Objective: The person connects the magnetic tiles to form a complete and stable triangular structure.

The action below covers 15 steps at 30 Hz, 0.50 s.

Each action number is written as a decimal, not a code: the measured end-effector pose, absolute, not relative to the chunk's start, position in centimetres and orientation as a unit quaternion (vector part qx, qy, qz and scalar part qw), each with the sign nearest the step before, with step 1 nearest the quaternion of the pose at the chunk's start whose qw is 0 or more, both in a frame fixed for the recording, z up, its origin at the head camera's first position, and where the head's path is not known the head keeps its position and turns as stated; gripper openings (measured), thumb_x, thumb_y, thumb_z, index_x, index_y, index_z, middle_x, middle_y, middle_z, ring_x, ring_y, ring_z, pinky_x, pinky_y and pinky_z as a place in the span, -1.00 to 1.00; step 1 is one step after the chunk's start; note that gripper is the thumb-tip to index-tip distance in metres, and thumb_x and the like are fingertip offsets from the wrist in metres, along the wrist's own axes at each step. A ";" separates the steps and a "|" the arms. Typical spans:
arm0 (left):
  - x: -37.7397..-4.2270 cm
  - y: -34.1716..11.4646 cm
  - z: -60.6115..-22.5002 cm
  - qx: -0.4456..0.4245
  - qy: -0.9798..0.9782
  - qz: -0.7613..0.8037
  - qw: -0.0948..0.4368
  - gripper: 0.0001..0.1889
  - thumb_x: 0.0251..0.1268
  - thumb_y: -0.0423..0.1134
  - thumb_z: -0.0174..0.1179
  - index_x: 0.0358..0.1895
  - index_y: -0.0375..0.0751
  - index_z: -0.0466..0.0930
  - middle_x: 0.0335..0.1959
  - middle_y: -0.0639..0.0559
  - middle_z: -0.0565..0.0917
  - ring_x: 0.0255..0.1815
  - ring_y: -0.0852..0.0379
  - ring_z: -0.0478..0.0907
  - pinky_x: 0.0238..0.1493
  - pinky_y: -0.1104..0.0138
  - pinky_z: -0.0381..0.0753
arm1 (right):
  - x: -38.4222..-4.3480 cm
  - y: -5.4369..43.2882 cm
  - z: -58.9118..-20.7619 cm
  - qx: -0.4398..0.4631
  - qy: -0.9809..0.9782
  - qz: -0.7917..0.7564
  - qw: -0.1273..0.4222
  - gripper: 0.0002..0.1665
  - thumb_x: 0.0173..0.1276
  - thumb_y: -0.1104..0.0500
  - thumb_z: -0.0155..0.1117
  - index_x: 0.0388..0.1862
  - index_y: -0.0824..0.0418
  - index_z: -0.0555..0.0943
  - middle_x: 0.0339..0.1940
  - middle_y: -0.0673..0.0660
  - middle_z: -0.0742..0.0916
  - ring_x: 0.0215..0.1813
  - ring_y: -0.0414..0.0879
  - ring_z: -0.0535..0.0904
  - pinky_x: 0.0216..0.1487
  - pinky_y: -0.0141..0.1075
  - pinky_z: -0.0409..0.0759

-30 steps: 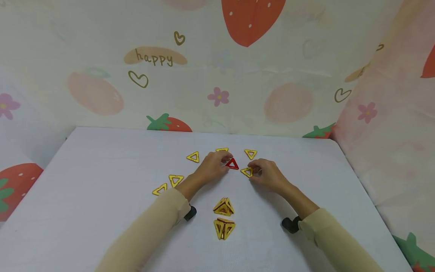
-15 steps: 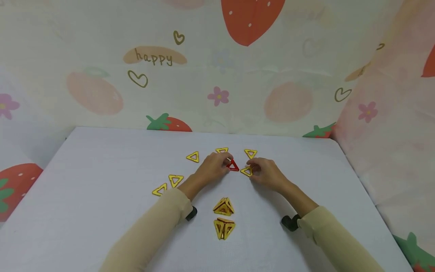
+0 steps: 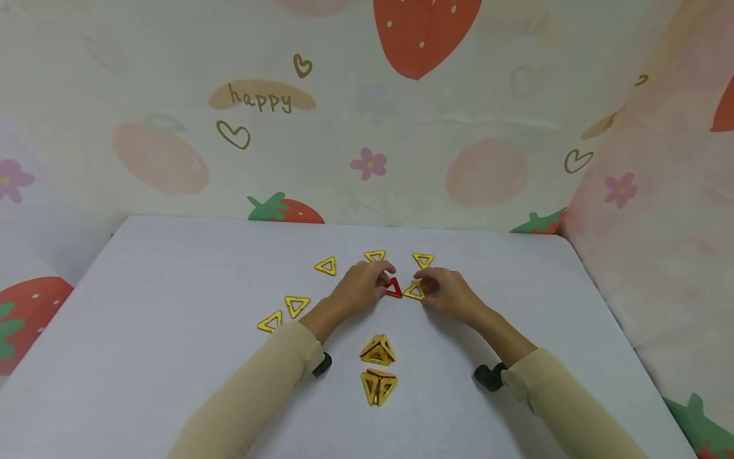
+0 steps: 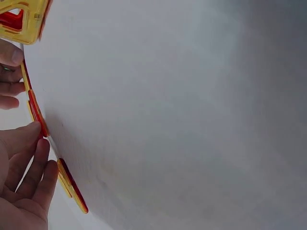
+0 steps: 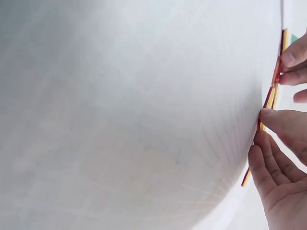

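While the head view shows the left hand [image 3: 361, 280] pinching a red, open-centred, plastic-looking triangle [image 3: 395, 295] just beside a similar yellow triangle [image 3: 413, 298], pinched by the right hand [image 3: 450, 290] on the white surface [image 3: 172, 287], the step seems to be alignment — next, probably, bringing edges together. The left wrist view shows the red triangle slim, nearly edge-on; the right wrist view, the yellow triangle equally thin.

A screened-off tabletop work spot: a white table [image 3: 143, 370] with a fruit-and-heart-patterned backdrop [image 3: 327, 143] behind its far edge and a pinkish hanging [image 3: 665, 255] along the right. Whether home or studio is unclear.
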State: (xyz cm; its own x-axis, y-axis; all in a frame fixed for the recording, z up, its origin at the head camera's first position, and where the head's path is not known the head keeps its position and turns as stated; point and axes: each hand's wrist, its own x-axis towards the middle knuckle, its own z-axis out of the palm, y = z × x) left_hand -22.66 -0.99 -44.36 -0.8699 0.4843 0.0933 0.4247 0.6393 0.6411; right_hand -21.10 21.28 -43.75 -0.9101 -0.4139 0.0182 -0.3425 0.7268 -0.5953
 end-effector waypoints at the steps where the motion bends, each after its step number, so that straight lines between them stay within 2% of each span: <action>1: -22.6 -1.0 -44.3 0.251 0.904 0.344 0.044 -0.63 0.26 -0.49 0.28 0.14 -0.27 0.59 -0.16 -0.03 0.74 -0.08 0.08 0.65 0.12 0.19 0.56 | -21.1 21.3 -43.8 -0.206 0.926 -0.311 0.059 -0.48 0.19 0.40 0.44 0.16 0.38 0.58 -0.08 0.17 0.71 -0.05 0.01 0.63 0.08 -0.09 0.61; 15: -22.4 -1.3 -44.4 0.258 0.888 0.374 0.072 -0.64 0.27 -0.50 0.27 0.13 -0.29 0.59 -0.16 -0.06 0.75 -0.08 0.09 0.67 0.11 0.22 0.59 | -21.0 21.0 -43.9 -0.222 0.922 -0.311 0.059 -0.57 0.22 0.47 0.36 0.09 0.38 0.61 -0.11 0.18 0.74 -0.08 -0.01 0.66 0.05 -0.10 0.63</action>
